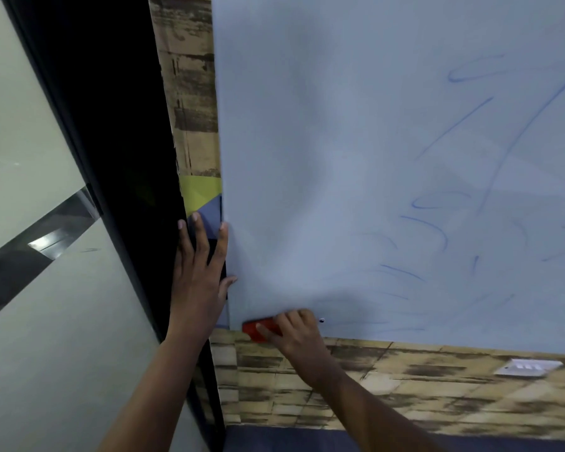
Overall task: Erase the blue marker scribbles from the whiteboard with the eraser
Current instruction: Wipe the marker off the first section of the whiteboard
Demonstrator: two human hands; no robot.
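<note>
While the left hand (199, 272) lies flat at the whiteboard's (307, 158) left edge, right-hand fingers (287, 321) grasp the eraser (258, 331) at its bottom-left corner.

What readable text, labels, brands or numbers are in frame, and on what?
None readable.
whiteboard: only blue scribbles, loose strokes, no letters or digits.
red eraser in the right hand: no label visible.
white switch plate on the wall: no markings legible.
</note>
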